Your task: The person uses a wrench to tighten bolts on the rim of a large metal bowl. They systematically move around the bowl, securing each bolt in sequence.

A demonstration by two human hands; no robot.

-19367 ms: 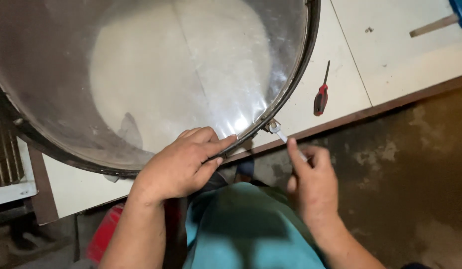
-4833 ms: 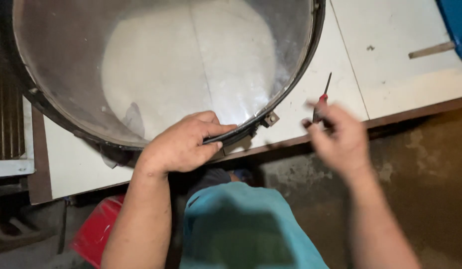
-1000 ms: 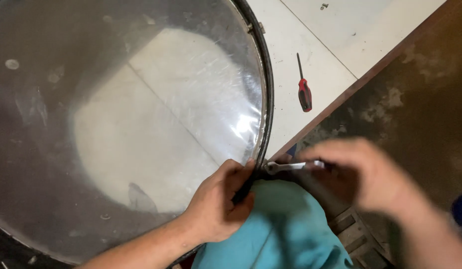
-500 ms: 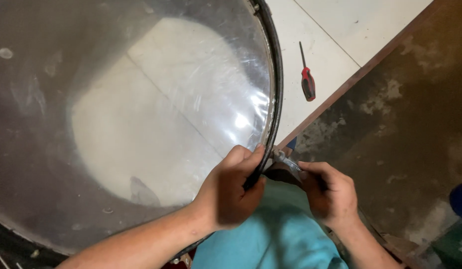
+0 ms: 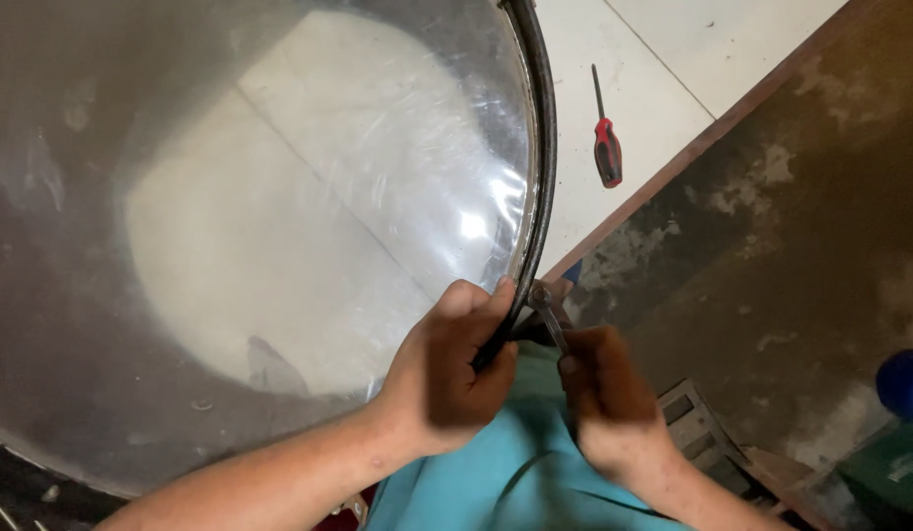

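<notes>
— While the one drum (image 5: 260,246) fills the left of the table (image 5: 663,59), what grips it?
— One left hand (image 5: 447,379), fingers clamped on its dark rim (image 5: 545,177).
— And beside it?
— One right hand (image 5: 609,393), closed around a small metal wrench (image 5: 547,313) at the rim's bolt. One red screwdriver (image 5: 606,147) lies apart, farther right.

Left hand (image 5: 447,379) grips drum rim (image 5: 545,177) — right hand (image 5: 604,388) holds wrench (image 5: 547,313).

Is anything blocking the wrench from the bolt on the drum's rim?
Nothing visible does. The right hand holds the small wrench on the rim bolt; the left hand grips the dark rim beside it.
</notes>
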